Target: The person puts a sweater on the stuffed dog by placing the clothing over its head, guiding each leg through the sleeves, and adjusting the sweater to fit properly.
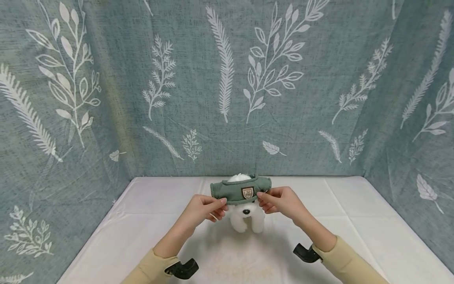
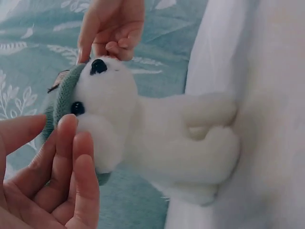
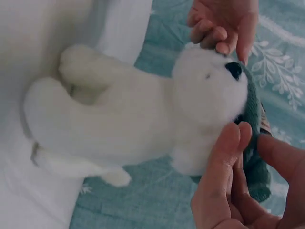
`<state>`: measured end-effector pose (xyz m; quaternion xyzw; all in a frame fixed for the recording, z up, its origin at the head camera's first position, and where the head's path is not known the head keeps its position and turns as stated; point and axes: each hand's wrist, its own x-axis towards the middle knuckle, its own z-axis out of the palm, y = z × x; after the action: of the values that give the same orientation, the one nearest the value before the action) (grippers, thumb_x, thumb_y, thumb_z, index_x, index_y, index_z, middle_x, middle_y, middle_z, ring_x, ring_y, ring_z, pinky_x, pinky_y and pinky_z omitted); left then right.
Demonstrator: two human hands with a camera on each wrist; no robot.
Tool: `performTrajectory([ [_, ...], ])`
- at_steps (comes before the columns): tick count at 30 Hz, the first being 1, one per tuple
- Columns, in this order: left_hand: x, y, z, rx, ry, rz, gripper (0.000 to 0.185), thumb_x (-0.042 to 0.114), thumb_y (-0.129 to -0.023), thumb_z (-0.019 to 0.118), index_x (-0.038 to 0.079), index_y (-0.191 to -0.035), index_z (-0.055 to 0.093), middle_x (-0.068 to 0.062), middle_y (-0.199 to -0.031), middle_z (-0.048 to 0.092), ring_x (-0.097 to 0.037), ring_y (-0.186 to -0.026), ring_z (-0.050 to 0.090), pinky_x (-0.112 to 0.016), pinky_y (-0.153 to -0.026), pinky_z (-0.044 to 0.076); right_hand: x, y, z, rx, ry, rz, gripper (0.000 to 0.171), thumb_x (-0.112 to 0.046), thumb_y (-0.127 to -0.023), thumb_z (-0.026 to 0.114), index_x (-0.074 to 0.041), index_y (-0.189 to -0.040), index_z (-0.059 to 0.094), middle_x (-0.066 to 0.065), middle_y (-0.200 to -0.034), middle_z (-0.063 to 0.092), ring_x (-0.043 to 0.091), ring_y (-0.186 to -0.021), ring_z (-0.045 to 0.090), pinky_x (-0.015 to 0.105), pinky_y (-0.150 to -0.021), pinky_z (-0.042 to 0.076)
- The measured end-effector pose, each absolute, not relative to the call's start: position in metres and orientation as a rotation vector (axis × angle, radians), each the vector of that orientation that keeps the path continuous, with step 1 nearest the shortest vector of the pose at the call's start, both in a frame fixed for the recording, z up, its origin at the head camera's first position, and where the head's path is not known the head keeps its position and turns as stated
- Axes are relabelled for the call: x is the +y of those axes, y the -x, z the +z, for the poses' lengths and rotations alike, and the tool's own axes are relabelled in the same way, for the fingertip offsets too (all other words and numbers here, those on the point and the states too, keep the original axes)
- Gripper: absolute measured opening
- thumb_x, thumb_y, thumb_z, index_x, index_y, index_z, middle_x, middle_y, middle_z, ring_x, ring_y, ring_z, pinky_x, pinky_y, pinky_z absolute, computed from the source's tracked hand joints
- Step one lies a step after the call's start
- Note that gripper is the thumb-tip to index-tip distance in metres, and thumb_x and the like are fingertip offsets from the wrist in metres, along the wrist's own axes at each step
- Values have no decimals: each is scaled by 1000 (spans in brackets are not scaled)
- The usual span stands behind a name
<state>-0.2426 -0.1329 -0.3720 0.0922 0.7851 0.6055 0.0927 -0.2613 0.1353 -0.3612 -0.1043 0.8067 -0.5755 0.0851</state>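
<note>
A white plush dog with a black nose stands on the table, facing me. Stretched over the top of its head is a small green knit doll sweater with short sleeves and a badge on the front; white fur shows through the neck opening. My left hand pinches the hem at the left, thumb outside. At the right, my right hand pinches the hem beside the badge. The left wrist view shows the hem just above one black eye. Against the dog's cheek lie the right fingers.
A white cloth with fold lines covers the table. Blue-green curtains with white leaf prints stand behind and at both sides. Black wrist mounts sit at the cuffs of the beige sleeves.
</note>
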Motion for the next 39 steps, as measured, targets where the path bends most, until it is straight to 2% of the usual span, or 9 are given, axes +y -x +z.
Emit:
performTrajectory([
  [5, -132, 249, -379, 2128, -192, 1872, 43, 40, -87, 66, -2, -91, 73, 3, -68, 68, -10, -63, 63, -25, -62, 52, 127, 264, -361, 2419, 186, -1745, 41, -37, -85, 69, 4, -88, 71, 5, -73, 70, 10, -62, 64, 31, -65, 58],
  [11, -132, 253, -386, 1902, -127, 1947, 31, 37, -89, 64, 8, -87, 73, 6, -70, 66, -7, -62, 61, -21, -59, 50, 121, 264, -360, 2358, 139, -1814, 30, -25, -85, 70, 5, -88, 70, 1, -68, 68, 7, -58, 62, 27, -61, 57],
  [15, -131, 253, -389, 1791, -91, 1978, 25, 35, -90, 63, 12, -84, 72, 8, -70, 64, -6, -63, 60, -20, -58, 48, 122, 263, -363, 2317, 189, -1840, 25, -14, -86, 64, 10, -93, 66, 2, -69, 68, 8, -60, 63, 26, -61, 57],
  [20, -128, 250, -390, 1749, -50, 2012, 24, 32, -90, 64, 10, -89, 71, 8, -70, 62, -7, -64, 59, -19, -58, 46, 125, 260, -370, 2321, 326, -1854, 23, -9, -85, 61, 12, -94, 63, 7, -76, 71, 10, -66, 67, 28, -67, 58],
  [25, -125, 246, -390, 1670, -39, 2099, 13, 22, -92, 60, 14, -87, 68, 7, -76, 62, -9, -72, 62, -21, -65, 48, 129, 256, -375, 2342, 465, -1860, 21, -8, -86, 63, 12, -94, 62, 15, -83, 72, 13, -74, 69, 34, -73, 58],
  [27, -124, 245, -390, 1618, -49, 2146, 14, 17, -93, 56, 16, -83, 66, 7, -79, 63, -11, -77, 63, -22, -70, 49, 131, 255, -377, 2367, 499, -1844, 21, -8, -85, 64, 11, -93, 63, 17, -84, 72, 15, -76, 70, 34, -74, 58],
  [33, -123, 248, -395, 1625, -158, 2210, 19, 2, -88, 47, 14, -78, 59, 3, -83, 63, -13, -83, 64, -26, -82, 51, 135, 255, -385, 2578, 647, -1706, 15, -11, -83, 68, 4, -87, 67, 12, -84, 69, 15, -80, 68, 25, -69, 55],
  [39, -124, 252, -404, 1863, -329, 2101, 20, 1, -84, 51, 14, -68, 48, 6, -69, 46, -10, -76, 51, -31, -88, 46, 140, 258, -401, 2604, 888, -1753, 4, 0, -81, 67, -1, -81, 64, 10, -83, 62, 10, -85, 67, 25, -75, 56],
])
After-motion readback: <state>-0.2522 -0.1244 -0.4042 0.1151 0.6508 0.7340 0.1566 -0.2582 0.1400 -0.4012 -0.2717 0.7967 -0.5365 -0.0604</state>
